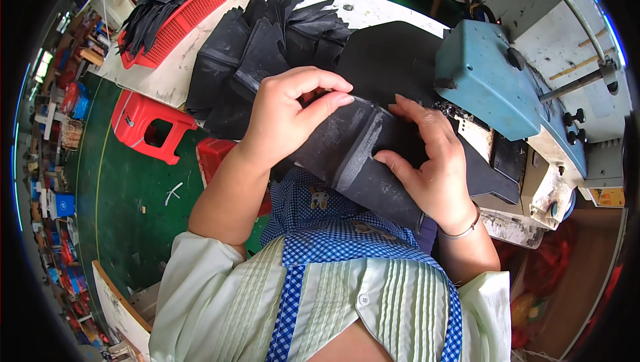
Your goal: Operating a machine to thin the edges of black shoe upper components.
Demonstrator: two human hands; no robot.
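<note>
Before me is a black leather-like piece [333, 145], with a raised, greyish seam or folded strip [360, 152] across it. My left hand [283, 109] pinches the upper edge of this piece between thumb and forefinger. On its right part rests my right hand [433, 159], curved, the thumb on the surface by the strip and the fingertips near the far edge; some of its fingers are hidden. Directly beyond, a larger black sheet [390, 49] lies on the table beside a blue-grey machine [490, 72]. Left of that sheet, black cut pieces [260, 49] lie in a fanned pile.
A red basket [180, 25] full of black pieces stands on the white table [160, 85] at the far left. Below it, a red plastic stool [150, 125] stands on the green floor [133, 229]. The machine's metal rod [573, 85] sticks out at the right.
</note>
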